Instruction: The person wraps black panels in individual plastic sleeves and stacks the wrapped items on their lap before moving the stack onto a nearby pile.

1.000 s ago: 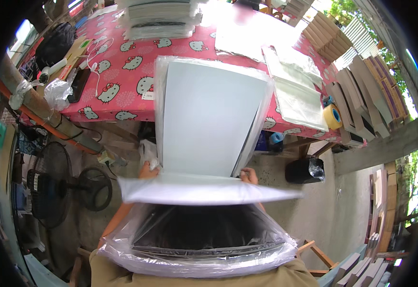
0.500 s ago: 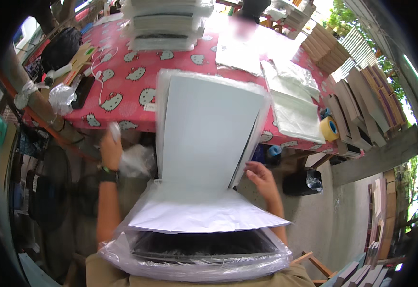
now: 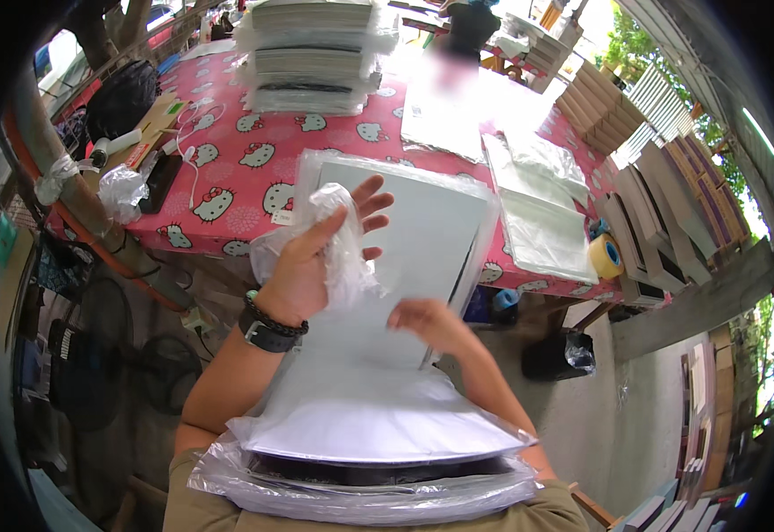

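My left hand [image 3: 312, 262] is raised over a pale grey flat panel [image 3: 418, 217], with crumpled clear plastic film [image 3: 343, 248] caught between thumb and palm. Its other fingers are spread. My right hand [image 3: 427, 321] hovers over the panel's lower right part, blurred by motion, its fingers bent; whether they pinch anything cannot be made out. The panel lies in a clear plastic sleeve [image 3: 489, 217], leaning from my lap onto the table edge. Across my lap rests a white sheet [image 3: 360, 430] above a dark, plastic-wrapped piece [image 3: 378, 470].
A pink patterned tablecloth [image 3: 218, 173] covers the table. Wrapped stacks [image 3: 312, 66] stand at the back, and flat plastic sleeves [image 3: 542, 222] lie at right by a yellow tape roll [image 3: 606, 257]. Boards [image 3: 640, 226] stand farther right. A black fan [image 3: 94, 355] is at left.
My left hand has swung right and up with the crumpled film, from beside the panel to over it. My right hand has moved left, from the panel's right edge to over its surface.
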The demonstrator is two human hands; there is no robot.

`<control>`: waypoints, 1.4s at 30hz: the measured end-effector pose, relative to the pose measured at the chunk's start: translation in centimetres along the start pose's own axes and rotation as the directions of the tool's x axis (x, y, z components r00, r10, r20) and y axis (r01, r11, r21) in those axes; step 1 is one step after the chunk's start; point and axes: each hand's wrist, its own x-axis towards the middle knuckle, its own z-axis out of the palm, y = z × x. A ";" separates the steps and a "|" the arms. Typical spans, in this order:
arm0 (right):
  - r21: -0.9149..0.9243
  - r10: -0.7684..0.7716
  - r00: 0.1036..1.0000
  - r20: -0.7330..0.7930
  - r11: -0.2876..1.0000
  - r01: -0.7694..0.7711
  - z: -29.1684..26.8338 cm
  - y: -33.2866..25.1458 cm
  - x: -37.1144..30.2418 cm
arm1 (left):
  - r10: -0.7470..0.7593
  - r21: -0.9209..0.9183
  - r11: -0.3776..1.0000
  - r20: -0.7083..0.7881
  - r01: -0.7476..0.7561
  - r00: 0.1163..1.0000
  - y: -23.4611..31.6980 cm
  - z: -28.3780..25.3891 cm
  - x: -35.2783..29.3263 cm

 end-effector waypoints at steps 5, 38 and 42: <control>0.091 -0.349 0.836 -0.423 0.902 0.423 -0.4 -8.2 1.1 | -0.014 0.101 0.995 0.030 0.011 0.999 -3.2 1.0 -0.5; 0.315 -0.048 0.752 -0.657 0.889 0.332 1.1 -5.9 -0.1 | -0.149 -0.101 0.987 -0.265 0.127 0.953 -5.2 -0.6 -2.3; 0.254 -0.074 0.769 -0.635 0.920 0.298 1.3 -5.5 0.1 | -0.164 0.118 0.975 -0.184 0.187 0.969 -5.8 -0.6 -2.2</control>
